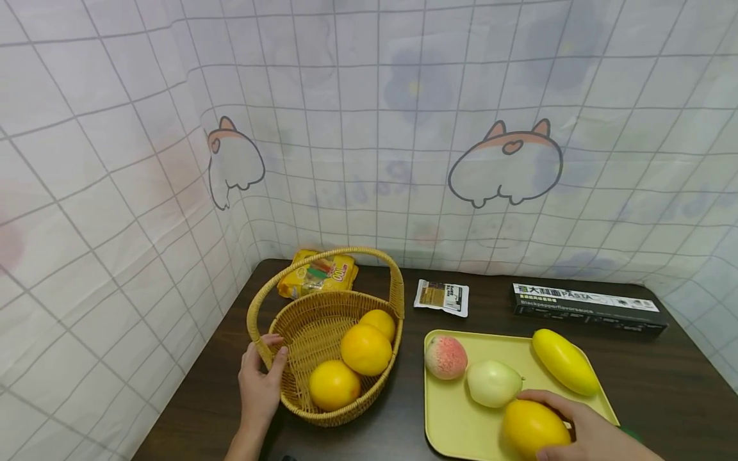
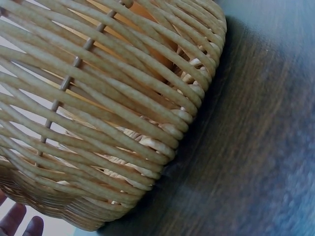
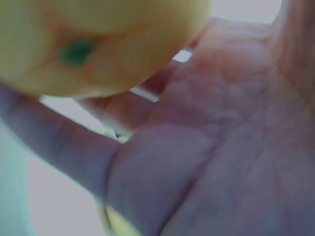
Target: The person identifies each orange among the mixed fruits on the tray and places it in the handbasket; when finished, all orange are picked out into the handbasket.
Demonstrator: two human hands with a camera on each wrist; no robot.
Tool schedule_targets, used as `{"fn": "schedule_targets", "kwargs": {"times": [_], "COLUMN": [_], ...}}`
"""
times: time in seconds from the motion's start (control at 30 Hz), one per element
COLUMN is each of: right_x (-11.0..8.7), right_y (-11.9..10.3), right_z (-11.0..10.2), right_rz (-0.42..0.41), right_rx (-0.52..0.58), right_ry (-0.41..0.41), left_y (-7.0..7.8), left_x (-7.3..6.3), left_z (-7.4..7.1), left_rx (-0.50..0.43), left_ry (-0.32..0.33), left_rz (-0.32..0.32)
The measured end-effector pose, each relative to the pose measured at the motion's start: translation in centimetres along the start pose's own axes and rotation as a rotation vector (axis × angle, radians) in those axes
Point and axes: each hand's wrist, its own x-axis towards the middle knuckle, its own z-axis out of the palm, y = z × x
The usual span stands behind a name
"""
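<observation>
At the left side of the wicker basket (image 1: 334, 419), my left hand (image 1: 262, 378) holds the rim by the foot of the arched handle, thumb on the inner side. Several fingertips (image 2: 34, 226) show past the basket's woven wall (image 2: 113, 98) in the left wrist view. Three yellow oranges (image 1: 366, 349) lie in the basket's right half, one resting high against the others. My right hand (image 1: 582, 429) grips another orange (image 1: 533, 428) over the near part of the yellow tray (image 1: 441, 422). Its green stem spot (image 3: 76, 53) shows in the right wrist view.
On the tray are a peach (image 1: 446, 357), a pale green pear (image 1: 493, 384) and a long yellow fruit (image 1: 565, 362). Behind stand a yellow snack bag (image 1: 317, 275), a small white-edged packet (image 1: 442, 297) and a black pasta box (image 1: 588, 307). A patterned cloth encloses the table.
</observation>
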Motion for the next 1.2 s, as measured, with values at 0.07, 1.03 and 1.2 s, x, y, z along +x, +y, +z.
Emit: {"fn": "schedule_targets", "kwargs": {"times": [0.07, 1.03, 1.2], "right_x": [0.2, 5.9, 7.2], "right_y": [-0.5, -7.2, -8.4], "right_z": [0.3, 5.6, 5.9], "right_rz": [-0.022, -0.326, -0.363], "right_rx": [0.019, 0.072, 0.010], "right_ry": [0.014, 0.357, 0.359], "left_y": [0.0, -0.1, -0.1], "left_x": [0.0, 0.1, 0.0], "left_z": [0.0, 0.1, 0.1], "left_rx": [-0.001, -0.010, -0.014], "left_ry": [0.000, 0.010, 0.009], "left_rz": [0.002, 0.011, -0.002]}}
